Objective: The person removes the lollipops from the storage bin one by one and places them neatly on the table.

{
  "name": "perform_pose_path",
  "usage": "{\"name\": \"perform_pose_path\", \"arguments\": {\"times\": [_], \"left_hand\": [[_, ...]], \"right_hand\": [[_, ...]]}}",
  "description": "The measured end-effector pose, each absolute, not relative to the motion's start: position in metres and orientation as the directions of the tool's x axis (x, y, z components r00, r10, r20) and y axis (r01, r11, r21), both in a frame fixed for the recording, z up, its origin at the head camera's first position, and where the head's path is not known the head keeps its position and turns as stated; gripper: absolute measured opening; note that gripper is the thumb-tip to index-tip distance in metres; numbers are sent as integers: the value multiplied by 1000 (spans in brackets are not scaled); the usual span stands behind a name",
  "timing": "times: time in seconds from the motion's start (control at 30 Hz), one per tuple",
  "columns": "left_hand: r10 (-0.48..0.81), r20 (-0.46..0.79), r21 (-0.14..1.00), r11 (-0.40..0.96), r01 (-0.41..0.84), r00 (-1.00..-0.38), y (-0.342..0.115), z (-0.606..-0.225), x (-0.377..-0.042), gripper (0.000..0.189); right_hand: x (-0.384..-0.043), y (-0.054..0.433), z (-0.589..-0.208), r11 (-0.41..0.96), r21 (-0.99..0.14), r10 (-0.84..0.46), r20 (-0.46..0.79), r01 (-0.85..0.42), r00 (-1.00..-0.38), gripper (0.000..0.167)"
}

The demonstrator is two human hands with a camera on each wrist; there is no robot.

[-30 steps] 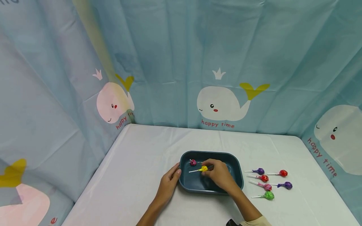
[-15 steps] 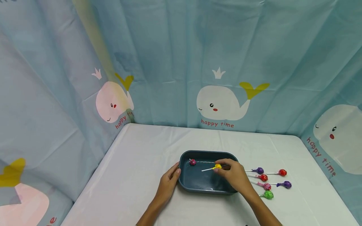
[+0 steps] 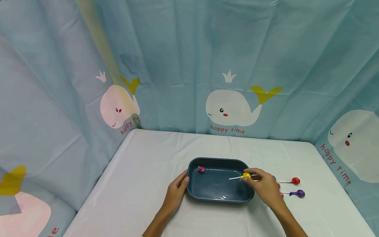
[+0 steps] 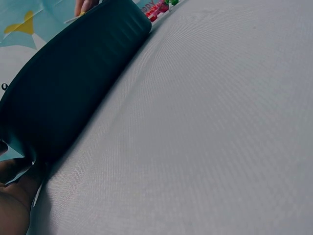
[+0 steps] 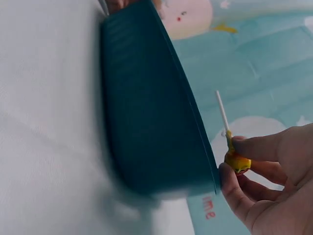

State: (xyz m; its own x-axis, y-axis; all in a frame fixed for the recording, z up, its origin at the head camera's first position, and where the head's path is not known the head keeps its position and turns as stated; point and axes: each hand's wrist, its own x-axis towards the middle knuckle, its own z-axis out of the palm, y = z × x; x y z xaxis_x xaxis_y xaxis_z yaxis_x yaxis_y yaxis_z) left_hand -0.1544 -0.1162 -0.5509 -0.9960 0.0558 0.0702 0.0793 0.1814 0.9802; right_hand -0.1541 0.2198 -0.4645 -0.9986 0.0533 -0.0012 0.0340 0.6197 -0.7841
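Note:
A dark teal tray (image 3: 220, 199) stands on the white-covered table, with a pink-red wrapped lollipop (image 3: 201, 169) in its far left corner. My left hand (image 3: 174, 194) rests against the outside of its left end, fingers and thumb touching the wall. At the right end my right hand (image 3: 265, 187) pinches a yellow lollipop (image 3: 246, 175) by its wrapped head, between thumb and fingers. Its white stick points left over the tray. In the right wrist view, the yellow lollipop (image 5: 238, 161) is held beside the tray's rim (image 5: 195, 105).
Right of the tray lie several lollipops, partly hidden by my right hand. A red lollipop (image 3: 295, 180) and a purple lollipop (image 3: 300, 193) show fully. A whale-printed blue curtain (image 3: 177, 82) hangs behind the white tablecloth (image 3: 154, 158).
My right hand has moved right with the yellow lollipop, from over the tray's middle to its right rim, covering more of the loose lollipops. The left hand and tray have stayed put.

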Motion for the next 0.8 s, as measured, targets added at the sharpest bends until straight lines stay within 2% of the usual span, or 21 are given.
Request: {"name": "perform_pose_path", "arguments": {"times": [0.47, 0.8], "left_hand": [[44, 63, 978, 199, 71, -997, -116, -550, -154, 53], [46, 62, 978, 197, 70, -997, -116, -549, -154, 51]], "right_hand": [[-138, 263, -468, 648, -749, 191, -15, 137, -981, 42], [-128, 298, -477, 585, -749, 350, -113, 311, -930, 43]]}}
